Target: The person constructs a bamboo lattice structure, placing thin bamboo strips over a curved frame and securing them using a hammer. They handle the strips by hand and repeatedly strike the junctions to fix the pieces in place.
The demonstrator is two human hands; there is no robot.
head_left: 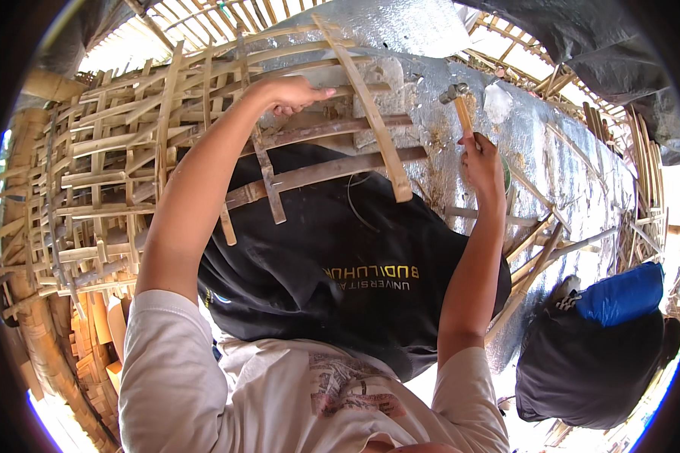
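My right hand (483, 160) is wrapped round the wooden handle of a hammer (465, 113), held up with its metal head at the top. At the upper middle, my left hand (293, 95) is closed, thumb toward the right, on a bamboo slat (370, 88) of an open lattice. The lattice is made of split bamboo strips crossing each other. One long pale strip (366, 106) slants across the slat ends between my hands. A lower crosswise slat (340, 167) lies over black cloth (355, 241) covering my lap.
A larger bamboo lattice (106, 166) spreads leftward, beside a thick bamboo post (34, 151). Silvery sheeting (536, 151) lies beyond my right hand. Loose bamboo sticks (536, 257) are at the right. A dark bundle (589, 362) with a blue bag (623, 293) sits lower right.
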